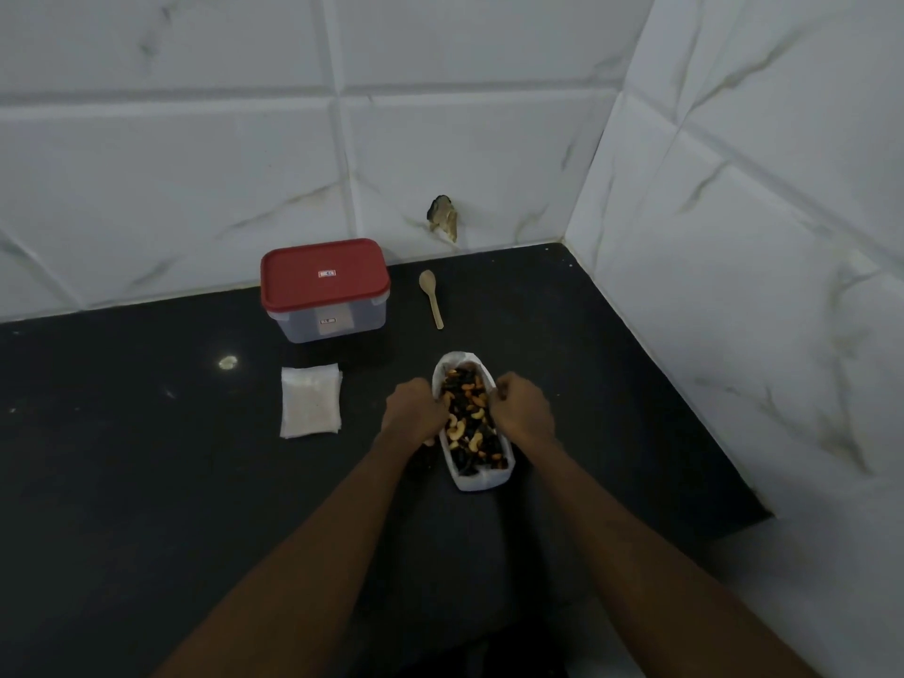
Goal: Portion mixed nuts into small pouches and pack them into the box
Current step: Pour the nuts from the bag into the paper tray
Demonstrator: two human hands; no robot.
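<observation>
A white bag of mixed nuts (469,474) lies open on the black counter (146,433), showing cashews and dark pieces inside. My left hand (413,408) grips the bag's left edge and my right hand (522,408) grips its right edge, holding the mouth spread apart. A stack of small white pouches (310,406) lies flat to the left of the bag. Behind the pouches stands a clear plastic box (327,321) with its red lid (323,274) on. A small wooden spoon (431,298) lies on the counter behind the bag, to the right of the box.
White marble-patterned tiled walls (734,237) close the counter at the back and on the right, forming a corner. A chipped hole (444,218) marks the back wall above the spoon. The counter's front edge drops off at the lower right.
</observation>
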